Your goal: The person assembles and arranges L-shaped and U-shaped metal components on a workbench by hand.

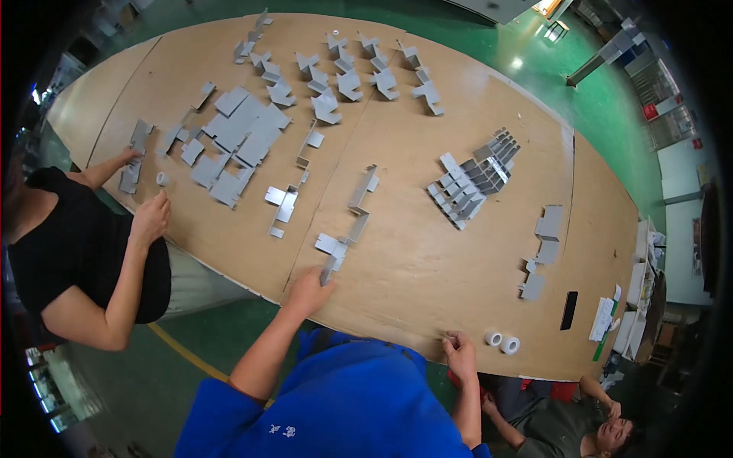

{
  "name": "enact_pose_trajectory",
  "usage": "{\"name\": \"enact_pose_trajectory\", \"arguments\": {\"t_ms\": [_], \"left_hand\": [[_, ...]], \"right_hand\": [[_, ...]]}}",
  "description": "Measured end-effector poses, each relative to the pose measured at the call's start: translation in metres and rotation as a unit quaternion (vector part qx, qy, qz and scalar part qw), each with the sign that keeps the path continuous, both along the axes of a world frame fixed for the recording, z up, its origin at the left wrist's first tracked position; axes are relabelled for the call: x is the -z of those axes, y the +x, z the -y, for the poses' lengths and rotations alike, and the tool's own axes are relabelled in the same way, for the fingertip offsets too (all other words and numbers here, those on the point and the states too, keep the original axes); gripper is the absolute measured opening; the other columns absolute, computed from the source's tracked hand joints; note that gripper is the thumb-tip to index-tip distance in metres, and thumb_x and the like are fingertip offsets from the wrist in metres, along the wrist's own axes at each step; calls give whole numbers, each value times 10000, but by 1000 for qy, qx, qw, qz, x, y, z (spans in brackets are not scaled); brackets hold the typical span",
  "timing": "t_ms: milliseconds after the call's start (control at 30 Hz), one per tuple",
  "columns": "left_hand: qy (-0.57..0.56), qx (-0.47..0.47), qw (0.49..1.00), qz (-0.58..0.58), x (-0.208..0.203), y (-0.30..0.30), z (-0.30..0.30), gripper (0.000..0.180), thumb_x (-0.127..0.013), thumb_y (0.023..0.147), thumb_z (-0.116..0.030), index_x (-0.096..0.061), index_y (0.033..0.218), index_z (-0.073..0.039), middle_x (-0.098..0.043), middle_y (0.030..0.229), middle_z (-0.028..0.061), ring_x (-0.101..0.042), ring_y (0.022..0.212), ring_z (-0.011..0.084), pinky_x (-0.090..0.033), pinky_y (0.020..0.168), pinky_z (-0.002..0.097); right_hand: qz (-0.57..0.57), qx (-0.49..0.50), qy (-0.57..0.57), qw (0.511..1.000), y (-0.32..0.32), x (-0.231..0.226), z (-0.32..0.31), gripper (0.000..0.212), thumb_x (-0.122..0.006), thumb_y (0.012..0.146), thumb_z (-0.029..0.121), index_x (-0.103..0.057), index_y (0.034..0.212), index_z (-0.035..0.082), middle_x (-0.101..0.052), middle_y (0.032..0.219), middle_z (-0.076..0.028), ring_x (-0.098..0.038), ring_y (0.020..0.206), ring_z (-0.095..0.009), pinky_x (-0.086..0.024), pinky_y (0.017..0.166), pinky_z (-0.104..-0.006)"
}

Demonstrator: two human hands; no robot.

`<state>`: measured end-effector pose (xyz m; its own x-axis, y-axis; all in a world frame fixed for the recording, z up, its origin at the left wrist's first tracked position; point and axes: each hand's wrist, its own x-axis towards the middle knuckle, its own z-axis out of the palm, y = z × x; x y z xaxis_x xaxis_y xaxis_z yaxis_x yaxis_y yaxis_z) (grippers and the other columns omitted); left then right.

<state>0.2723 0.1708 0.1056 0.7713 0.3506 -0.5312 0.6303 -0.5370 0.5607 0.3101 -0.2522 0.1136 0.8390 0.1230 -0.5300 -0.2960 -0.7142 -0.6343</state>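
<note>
My left hand (307, 291) is closed on the near end of a grey bent sheet-metal bracket (357, 223), which stretches away from me across the table in a zigzag with small side tabs. A similar bent bracket (286, 204) lies just left of it. By the table's front edge, my right hand (460, 356) has thumb and fingers pinched together; whatever is between them, if anything, is too small to make out. Two white rolls of tape (509, 346) stand just right of that hand.
Flat grey metal plates (243, 130) lie piled at left, with rows of bent pieces (325, 104) behind. Stacked brackets (477, 177), another bracket (547, 227), a black phone (569, 311) and papers (602, 318) lie rightward. A co-worker (92, 252) handles metal at left; another person (569, 420) is at lower right.
</note>
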Motion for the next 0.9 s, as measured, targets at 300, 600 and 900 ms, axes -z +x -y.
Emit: {"name": "enact_pose_trajectory", "arguments": {"t_ms": [300, 600, 900], "left_hand": [[14, 61, 998, 26, 23, -10, -24, 296, -573, 958, -208, -647, 1108, 37, -686, 1023, 213, -669, 897, 368, -534, 782, 437], [-490, -231, 840, 37, -7, 10, -6, 312, -499, 1024, -133, -590, 1225, 87, -643, 1191, 151, -662, 1050, 258, -575, 923, 366], [-443, -143, 882, 78, 2, 25, 37, 304, -546, 996, -186, -633, 1139, 68, -705, 1040, 132, -684, 907, 178, -572, 786, 324]], "right_hand": [[-15, -69, -33, 997, 2, -4, -51, 291, -665, 908, 170, -640, 1129, -19, -649, 755, -78, -590, 684, -146, -496, 642, -314], [-11, -112, 1, 994, 14, 7, -107, 312, -654, 916, 195, -652, 1166, 8, -698, 844, -150, -668, 766, -251, -533, 738, -356], [-156, 52, 283, 945, 40, 6, -192, 390, -509, 1047, 295, -510, 1327, 24, -672, 900, -80, -650, 803, -142, -526, 686, -280]]}}
